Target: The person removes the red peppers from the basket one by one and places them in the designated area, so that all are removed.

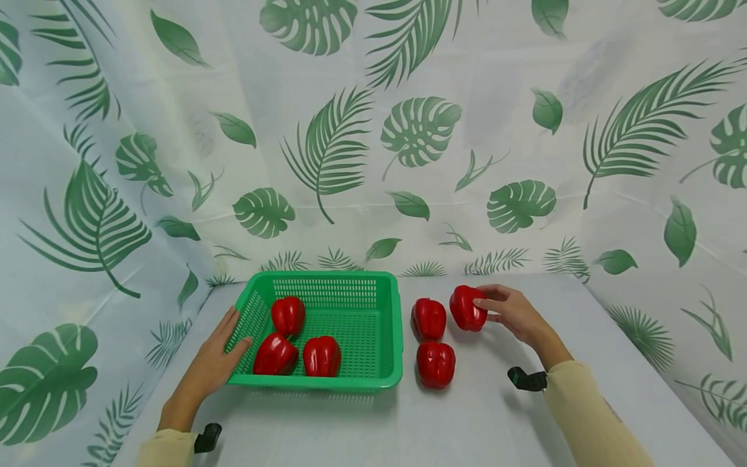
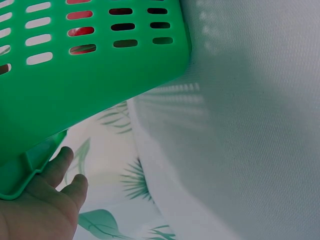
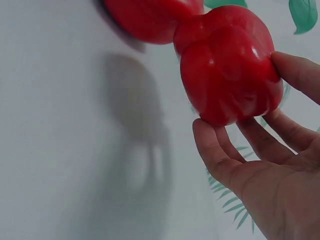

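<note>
My right hand (image 1: 513, 314) holds a red bell pepper (image 1: 467, 308) between thumb and fingertips. In the right wrist view this bell pepper (image 3: 230, 65) is raised over the table, its shadow falling apart from it. Two more bell peppers stand to its left, one farther back (image 1: 428, 319) and one nearer (image 1: 436, 364). My left hand (image 1: 213, 360) rests at the left rim of a green plastic basket (image 1: 373, 381), fingers fairly straight along it. Inside lie three bell peppers: one at the back (image 1: 288, 316), one front left (image 1: 275, 355), one front centre (image 1: 322, 356).
The pale tabletop (image 1: 443, 428) carries the basket and the loose peppers. A white leaf-printed sheet (image 1: 362, 214) closes off the back and both sides. Each wrist wears a small black device, one by the left sleeve (image 1: 207, 438), another by the right (image 1: 526, 379).
</note>
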`<state>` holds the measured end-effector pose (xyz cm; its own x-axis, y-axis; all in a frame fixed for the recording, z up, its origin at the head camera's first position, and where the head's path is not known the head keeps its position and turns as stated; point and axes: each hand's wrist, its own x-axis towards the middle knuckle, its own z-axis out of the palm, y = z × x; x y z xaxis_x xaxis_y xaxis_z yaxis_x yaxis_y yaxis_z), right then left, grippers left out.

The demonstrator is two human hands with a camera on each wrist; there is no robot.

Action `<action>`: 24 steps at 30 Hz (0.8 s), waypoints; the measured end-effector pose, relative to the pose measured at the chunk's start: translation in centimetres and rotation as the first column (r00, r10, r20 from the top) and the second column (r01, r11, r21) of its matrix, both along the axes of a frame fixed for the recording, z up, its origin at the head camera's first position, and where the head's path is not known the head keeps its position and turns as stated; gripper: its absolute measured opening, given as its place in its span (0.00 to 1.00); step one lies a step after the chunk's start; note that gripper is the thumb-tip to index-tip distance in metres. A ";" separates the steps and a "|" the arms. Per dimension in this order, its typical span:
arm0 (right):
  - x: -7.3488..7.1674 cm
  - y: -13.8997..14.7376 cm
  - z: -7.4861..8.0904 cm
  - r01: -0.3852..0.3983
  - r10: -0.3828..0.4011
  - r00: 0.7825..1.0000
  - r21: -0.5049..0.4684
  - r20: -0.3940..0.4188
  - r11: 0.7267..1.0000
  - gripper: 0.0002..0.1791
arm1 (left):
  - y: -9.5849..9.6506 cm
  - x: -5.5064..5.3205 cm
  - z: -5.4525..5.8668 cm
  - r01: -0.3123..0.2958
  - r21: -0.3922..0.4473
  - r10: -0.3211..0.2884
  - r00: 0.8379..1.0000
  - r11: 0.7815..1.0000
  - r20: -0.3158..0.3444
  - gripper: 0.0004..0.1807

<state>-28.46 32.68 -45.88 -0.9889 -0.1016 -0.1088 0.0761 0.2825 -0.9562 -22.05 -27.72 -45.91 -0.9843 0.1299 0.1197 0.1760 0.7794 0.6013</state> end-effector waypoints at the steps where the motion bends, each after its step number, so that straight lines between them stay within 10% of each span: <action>1: 0.0 0.1 -0.3 0.002 -0.002 1.000 0.004 0.005 1.000 0.40 | 0.0 0.0 0.0 0.000 0.000 0.000 1.000 1.000 0.000 0.41; 24: 0.1 -0.1 -3.0 -0.019 0.017 0.999 0.045 0.037 0.999 0.37 | 0.0 0.1 0.0 -0.002 0.010 0.002 1.000 1.000 0.003 0.41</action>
